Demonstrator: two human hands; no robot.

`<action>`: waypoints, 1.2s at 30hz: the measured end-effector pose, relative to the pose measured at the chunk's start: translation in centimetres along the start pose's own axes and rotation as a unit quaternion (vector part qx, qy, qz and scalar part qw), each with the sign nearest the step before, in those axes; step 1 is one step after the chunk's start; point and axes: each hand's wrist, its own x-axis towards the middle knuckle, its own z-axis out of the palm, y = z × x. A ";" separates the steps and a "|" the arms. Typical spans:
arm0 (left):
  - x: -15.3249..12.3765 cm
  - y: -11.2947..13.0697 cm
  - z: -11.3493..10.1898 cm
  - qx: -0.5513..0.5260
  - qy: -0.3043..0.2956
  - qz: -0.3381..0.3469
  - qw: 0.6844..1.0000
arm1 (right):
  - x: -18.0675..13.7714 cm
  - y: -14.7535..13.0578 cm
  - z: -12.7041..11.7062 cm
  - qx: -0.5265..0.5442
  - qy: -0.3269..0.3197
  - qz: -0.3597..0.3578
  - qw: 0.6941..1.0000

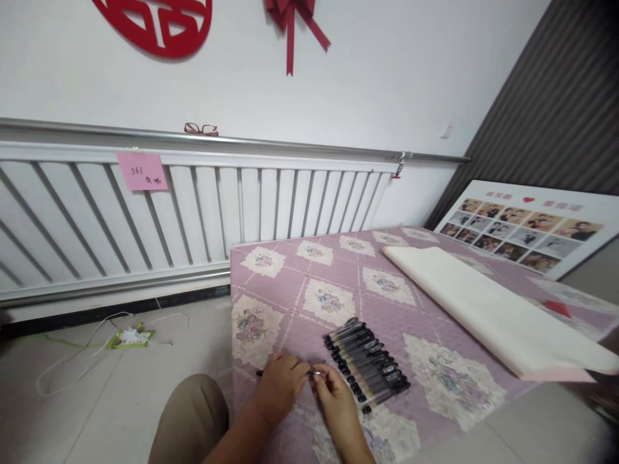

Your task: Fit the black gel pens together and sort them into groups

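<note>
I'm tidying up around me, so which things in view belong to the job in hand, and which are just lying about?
Seem to belong to the job:
dark pen, held by left hand and right hand
row of pens on the table

Apparently just lying about:
eyeglasses on the pipe
power strip
white sheet

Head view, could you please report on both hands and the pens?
Left hand, right hand: both on one slim dark pen-like item. Row of pens beside right hand, on tablecloth. Nothing seen blocking either hand.
</note>
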 end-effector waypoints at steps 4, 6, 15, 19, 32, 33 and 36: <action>-0.1 0.1 -0.2 -0.002 0.015 0.003 1.000 | 0.0 -0.1 0.0 0.001 -0.008 -0.006 1.000; -0.1 0.1 -0.3 -0.006 0.013 0.004 1.000 | 0.0 -0.4 0.0 0.005 -0.028 -0.019 0.999; -0.1 0.1 -0.1 0.006 0.051 -0.046 0.998 | -0.1 1.8 -0.1 -0.014 0.103 0.010 0.994; 0.1 0.1 -0.4 0.018 0.069 -0.088 0.994 | 0.1 1.9 0.1 -0.075 0.140 -0.034 0.987; 0.6 0.1 -0.7 0.037 0.016 -0.144 0.989 | 1.9 -1.0 -0.6 -0.373 -0.048 -0.133 0.917; 0.6 0.0 -0.7 0.034 0.017 -0.142 0.989 | 1.8 -1.1 -0.7 -0.391 -0.052 -0.133 0.909; 0.6 0.0 -0.8 0.028 0.018 -0.141 0.989 | 1.6 -1.3 -0.8 -0.452 -0.054 -0.133 0.880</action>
